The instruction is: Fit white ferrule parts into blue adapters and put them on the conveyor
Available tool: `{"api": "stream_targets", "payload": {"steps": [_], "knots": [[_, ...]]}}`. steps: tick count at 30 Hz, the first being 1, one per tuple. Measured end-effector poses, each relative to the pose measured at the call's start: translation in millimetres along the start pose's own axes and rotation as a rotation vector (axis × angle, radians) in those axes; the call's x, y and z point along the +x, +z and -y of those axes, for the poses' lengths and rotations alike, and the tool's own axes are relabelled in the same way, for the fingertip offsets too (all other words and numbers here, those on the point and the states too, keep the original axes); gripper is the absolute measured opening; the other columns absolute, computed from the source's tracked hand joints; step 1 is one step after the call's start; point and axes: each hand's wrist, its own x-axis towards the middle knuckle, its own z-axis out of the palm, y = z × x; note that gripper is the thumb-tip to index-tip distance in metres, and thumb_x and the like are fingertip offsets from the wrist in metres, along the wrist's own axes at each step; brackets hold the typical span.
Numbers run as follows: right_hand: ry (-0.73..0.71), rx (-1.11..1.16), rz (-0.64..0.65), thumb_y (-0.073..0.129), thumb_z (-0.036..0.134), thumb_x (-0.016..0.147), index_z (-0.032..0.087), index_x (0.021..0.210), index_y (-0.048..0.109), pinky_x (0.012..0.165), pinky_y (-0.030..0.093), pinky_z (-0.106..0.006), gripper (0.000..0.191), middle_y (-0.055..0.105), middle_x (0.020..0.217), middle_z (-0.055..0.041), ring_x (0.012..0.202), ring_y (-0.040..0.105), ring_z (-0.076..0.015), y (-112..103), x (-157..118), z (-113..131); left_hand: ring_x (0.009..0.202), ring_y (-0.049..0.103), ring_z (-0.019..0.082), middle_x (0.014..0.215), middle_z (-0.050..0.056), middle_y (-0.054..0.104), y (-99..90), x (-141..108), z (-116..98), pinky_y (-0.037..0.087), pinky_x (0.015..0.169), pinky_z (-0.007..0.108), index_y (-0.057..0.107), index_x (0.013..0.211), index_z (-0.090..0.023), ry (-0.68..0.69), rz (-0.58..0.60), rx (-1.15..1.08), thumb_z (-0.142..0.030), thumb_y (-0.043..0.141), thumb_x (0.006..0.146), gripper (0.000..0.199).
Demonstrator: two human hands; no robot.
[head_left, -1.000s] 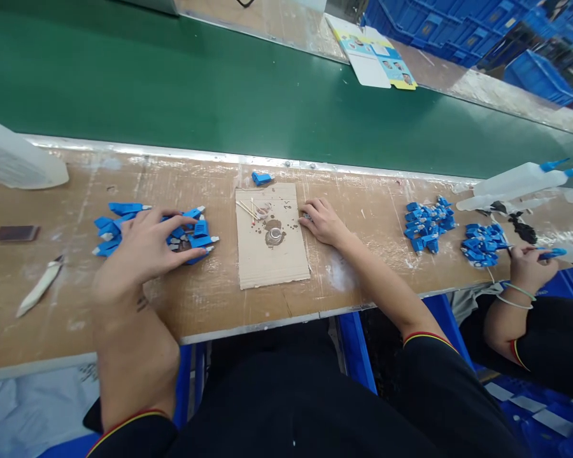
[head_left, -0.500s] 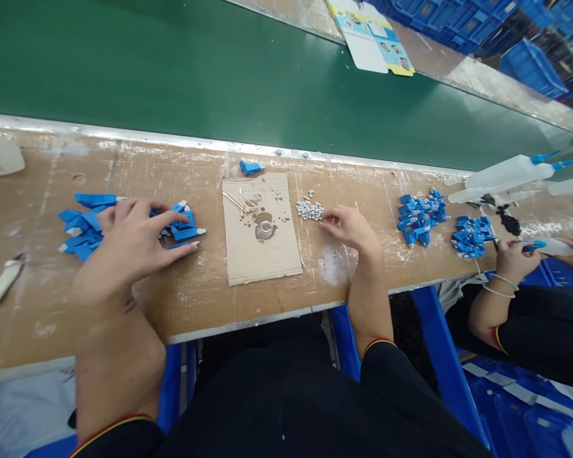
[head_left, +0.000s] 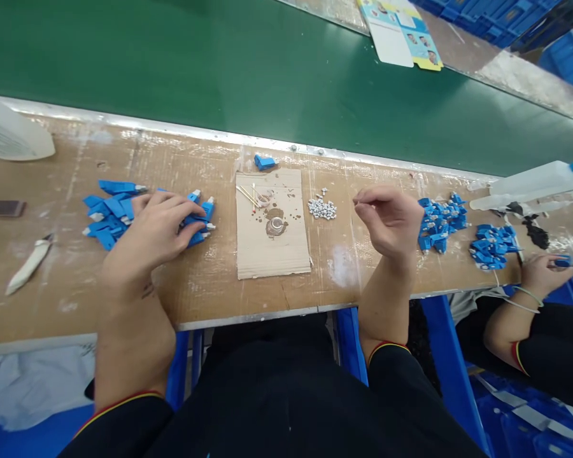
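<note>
Pellets [head_left: 322,208] are being flanked at right by the pinched right hand [head_left: 392,219], blue parts [head_left: 112,210] covered by the curled left hand [head_left: 148,235], both grips unclear.

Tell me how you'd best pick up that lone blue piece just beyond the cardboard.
I'd come from above and pinch the blue body of the lone piece across its near and far sides. It lies flat, longer left to right, with nothing on top. I'd avoid the small pale tip at its right end.
</note>
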Motion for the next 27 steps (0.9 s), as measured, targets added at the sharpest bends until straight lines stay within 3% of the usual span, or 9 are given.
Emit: {"api": "stream_targets", "payload": {"steps": [2,4,7,9,15,22,27], "knots": [[-0.080,0.114,-0.067,0.071,0.038,0.101,0.034,0.095,0.072,0.072,0.064,-0.039,0.007,0.073,0.087,0.0016,0.080,0.072,-0.0175,14.5,5.5,15.8,0.115,0.062,0.028,0.106,0.007,0.077,-3.4,-1.0,-3.4,0.036,0.106,0.049,0.066,0.094,-0.021,-0.018,-0.020,-0.030,-0.032,0.045,0.107,0.027],[-0.097,0.223,-0.107,0.073,0.041,0.100,0.034,0.097,0.072,0.071,0.066,-0.038,0.007,0.073,0.087,0.0018,0.080,0.073,-0.0169,33.1,5.8,20.7,0.116,0.063,0.028,0.110,0.008,0.076,-4.6,-2.0,-4.9,0.037,0.107,0.048,0.067,0.101,-0.021,-0.031,-0.011,-0.038,-0.033,0.051,0.104,0.020],[-0.014,0.324,-0.125,0.074,0.049,0.098,0.034,0.100,0.072,0.068,0.069,-0.038,0.016,0.073,0.087,0.0011,0.079,0.074,-0.0175,56.7,-1.5,11.9,0.122,0.059,0.035,0.126,0.013,0.072,0.0,-2.2,-2.0,0.039,0.106,0.053,0.072,0.118,-0.020,-0.023,0.048,-0.007,-0.035,0.065,0.096,0.028],[0.041,0.366,-0.104,0.075,0.055,0.095,0.033,0.097,0.072,0.066,0.070,-0.039,0.023,0.073,0.086,0.0003,0.077,0.074,-0.0181,64.5,-7.2,2.9,0.124,0.058,0.039,0.129,0.015,0.070,5.7,-1.5,1.8,0.040,0.104,0.056,0.077,0.118,-0.022,-0.016,0.064,-0.001,-0.037,0.068,0.094,0.030],[0.079,0.471,-0.113,0.081,0.057,0.091,0.032,0.089,0.072,0.061,0.068,-0.035,0.027,0.073,0.084,0.0007,0.072,0.073,-0.0161,62.7,-11.3,-4.4,0.120,0.061,0.037,0.112,0.010,0.073,14.3,1.2,4.6,0.040,0.106,0.056,0.080,0.097,-0.027,-0.028,0.012,-0.087,-0.038,0.066,0.093,0.019],[-0.001,0.615,-0.150,0.086,0.039,0.090,0.032,0.090,0.078,0.052,0.061,-0.025,0.011,0.077,0.084,0.0031,0.067,0.072,-0.0116,65.9,-9.5,-2.0,0.101,0.062,0.030,0.105,0.011,0.077,9.5,1.5,-2.2,0.039,0.099,0.049,0.076,0.093,-0.022,0.002,-0.061,-0.039,-0.034,0.049,0.102,0.031],[0.029,0.614,-0.147,0.086,0.042,0.090,0.031,0.088,0.078,0.049,0.058,-0.024,0.014,0.075,0.080,0.0022,0.066,0.070,-0.0122,68.7,-10.9,-1.1,0.089,0.059,0.026,0.089,0.006,0.074,14.6,3.9,6.6,0.040,0.092,0.045,0.072,0.087,-0.024,0.019,-0.187,-0.139,-0.033,0.057,0.099,0.021]]}}
